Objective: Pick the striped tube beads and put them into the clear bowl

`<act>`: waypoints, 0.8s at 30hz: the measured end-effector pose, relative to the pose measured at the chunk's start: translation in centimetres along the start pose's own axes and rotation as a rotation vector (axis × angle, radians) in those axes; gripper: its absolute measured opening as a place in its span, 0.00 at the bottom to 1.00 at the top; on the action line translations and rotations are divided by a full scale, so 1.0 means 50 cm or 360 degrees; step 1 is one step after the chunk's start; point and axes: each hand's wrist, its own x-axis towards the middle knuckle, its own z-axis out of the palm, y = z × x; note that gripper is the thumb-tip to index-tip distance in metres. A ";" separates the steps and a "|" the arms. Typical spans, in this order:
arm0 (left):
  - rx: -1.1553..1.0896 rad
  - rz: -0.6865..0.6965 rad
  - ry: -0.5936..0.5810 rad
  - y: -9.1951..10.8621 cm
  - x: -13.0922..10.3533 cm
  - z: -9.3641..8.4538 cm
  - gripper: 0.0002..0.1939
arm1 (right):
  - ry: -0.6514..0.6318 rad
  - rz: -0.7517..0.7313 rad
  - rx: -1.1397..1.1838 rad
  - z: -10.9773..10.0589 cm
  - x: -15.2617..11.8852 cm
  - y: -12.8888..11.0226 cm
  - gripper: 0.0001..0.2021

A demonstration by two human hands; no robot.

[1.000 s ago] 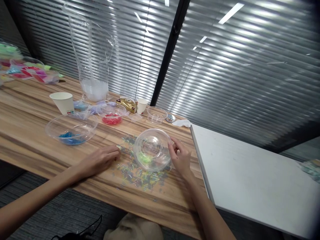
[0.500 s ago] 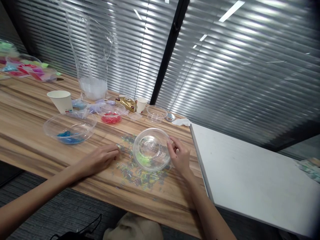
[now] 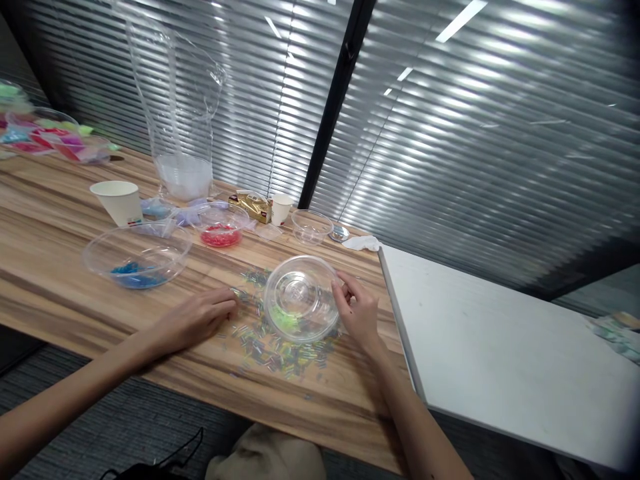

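My right hand (image 3: pixel 356 310) pinches the right rim of a clear plastic bowl (image 3: pixel 315 320), which is tilted with its open side toward me. Some yellow-green pieces (image 3: pixel 287 321) lie low inside it. Under and around the bowl, small tube-shaped pieces (image 3: pixel 285 357) in green, yellow and clear tones are scattered on the wood; they look like bugle beads. My left hand (image 3: pixel 213 310) rests on the table at the left edge of this scatter, fingers curled and closed. What its fingertips hold, if anything, is hidden.
A clear bowl with blue pieces (image 3: pixel 137 272) stands left, a bowl with red pieces (image 3: pixel 220 235) behind it. Paper cups (image 3: pixel 119 201), a gold box (image 3: pixel 253 207), another clear bowl (image 3: pixel 313 228) and a tall plastic bag (image 3: pixel 183 133) stand farther back. A white surface (image 3: pixel 490 347) adjoins right.
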 end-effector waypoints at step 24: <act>0.0114 0.0115 0.0137 -0.007 -0.011 -0.005 0.17 | 0.0032 -0.0021 -0.0047 -0.003 0.001 0.000 0.12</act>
